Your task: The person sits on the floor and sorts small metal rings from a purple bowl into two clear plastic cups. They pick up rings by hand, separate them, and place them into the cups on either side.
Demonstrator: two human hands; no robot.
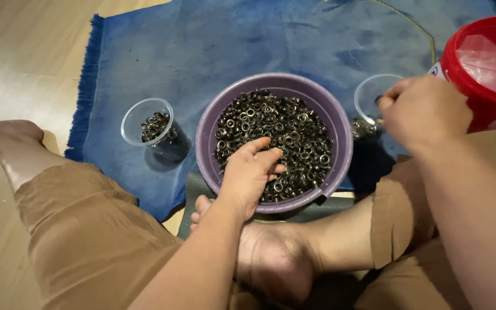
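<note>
1. Small round metal rings with holes in the middle (282, 129), dark and shiny, fill the round purple plastic bowl (209, 129). The bowl sits near the front edge of the blue cloth mat with a fringe (213, 46), right by our feet.
2. Our left hand (251, 172) lies in the bowl on top of the rings. Its fingers are bent and close together on the pile, as if picking some up.
3. Our right hand (423, 112) is up at the clear plastic cup on the right (368, 95). Its fingers are pressed together at the tips, pinching something small. We cannot tell what it is.
4. Another clear plastic cup (147, 123) stands near the left edge of the mat. It has a few rings at the bottom.
5. A red plastic tub (489, 97) stands at the right edge of the mat, just behind our right hand.
6. To do this well, we think we should take only a few rings at a time, hold them tight, and keep our fingers right over a cup's mouth before we let go, so none roll away on the mat.
</note>
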